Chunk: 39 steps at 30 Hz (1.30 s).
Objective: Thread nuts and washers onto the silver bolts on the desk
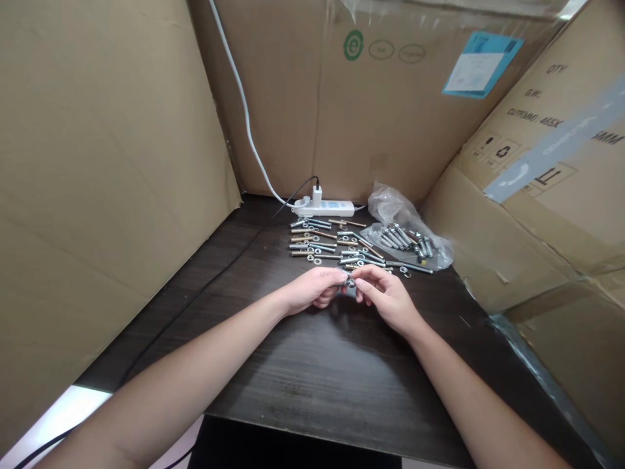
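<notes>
Above the dark table, my left hand (pixel 317 291) and my right hand (pixel 383 291) meet at a small metal bolt (pixel 349 283). My left fist is closed round it, with the thumb on top. From the other side, my right thumb and index finger pinch its end, where what looks like a nut shows. Most of the bolt is hidden by the fingers. Just beyond my hands lie loose bolts with sleeves (pixel 322 256), silver and brassy, in rough rows. Washers (pixel 318 261) and nuts are scattered among them.
A clear plastic bag (pixel 398 208) with several bolts (pixel 399 236) lies at the back right. A white power strip (pixel 325 208) with a plugged-in charger (pixel 317 195) sits at the back. A black cable (pixel 205 284) crosses the table's left side. Cardboard boxes (pixel 273 98) wall in three sides.
</notes>
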{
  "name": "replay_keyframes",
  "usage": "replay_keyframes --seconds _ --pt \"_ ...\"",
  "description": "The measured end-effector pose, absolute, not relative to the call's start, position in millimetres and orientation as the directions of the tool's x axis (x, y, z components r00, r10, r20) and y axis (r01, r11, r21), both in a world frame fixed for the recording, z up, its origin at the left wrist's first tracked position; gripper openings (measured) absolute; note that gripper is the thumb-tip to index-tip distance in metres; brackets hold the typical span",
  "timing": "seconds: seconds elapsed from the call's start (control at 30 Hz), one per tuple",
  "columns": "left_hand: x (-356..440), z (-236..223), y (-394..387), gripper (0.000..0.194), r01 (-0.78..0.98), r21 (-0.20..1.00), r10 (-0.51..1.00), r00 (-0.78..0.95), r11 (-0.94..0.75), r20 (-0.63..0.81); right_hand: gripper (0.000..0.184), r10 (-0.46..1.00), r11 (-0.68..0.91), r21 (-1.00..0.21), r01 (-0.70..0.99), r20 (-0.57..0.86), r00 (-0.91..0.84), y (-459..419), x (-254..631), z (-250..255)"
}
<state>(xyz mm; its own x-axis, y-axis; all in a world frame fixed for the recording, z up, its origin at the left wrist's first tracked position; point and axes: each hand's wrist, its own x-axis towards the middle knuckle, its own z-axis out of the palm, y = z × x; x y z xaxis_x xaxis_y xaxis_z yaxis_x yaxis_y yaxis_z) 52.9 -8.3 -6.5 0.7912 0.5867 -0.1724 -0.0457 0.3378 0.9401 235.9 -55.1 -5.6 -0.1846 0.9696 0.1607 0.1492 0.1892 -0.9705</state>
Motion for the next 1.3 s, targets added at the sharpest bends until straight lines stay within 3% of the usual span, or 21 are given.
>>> replay_keyframes --seconds 0.37,0.73,0.87,1.03,1.23,1.3 --pt "52.8 -4.1 -9.6 0.029 -0.055 0.936 0.596 0.784 0.347 -0.175 0.025 0.963 0.190 -0.975 0.112 0.163 -0.217 -56.8 235.7 -8.1" --pt "54.0 -6.1 -10.1 0.032 -0.025 0.963 0.597 0.789 0.269 -0.146 0.019 0.934 0.348 -0.824 0.447 0.263 -0.243 -60.5 235.1 -5.0" --pt "54.4 -7.1 -10.6 0.033 -0.022 0.969 0.580 0.804 0.247 -0.130 0.033 0.935 0.341 -0.802 0.490 0.235 -0.266 -59.0 233.6 -12.0" --pt "54.5 -4.6 -11.8 0.034 -0.012 0.970 0.572 0.810 0.243 -0.133 0.049 0.960 0.266 -0.858 0.439 0.192 -0.205 -57.5 234.4 -19.6" --pt "54.2 -3.8 -12.2 0.032 -0.008 0.970 0.565 0.814 0.244 -0.136 0.019 0.944 0.311 -0.853 0.418 0.229 -0.237 -59.3 237.5 -8.2" --pt "54.3 -4.5 -12.2 0.032 -0.003 0.972 0.566 0.813 0.235 -0.135 0.018 0.940 0.323 -0.836 0.444 0.226 -0.257 -59.1 237.3 -8.1"
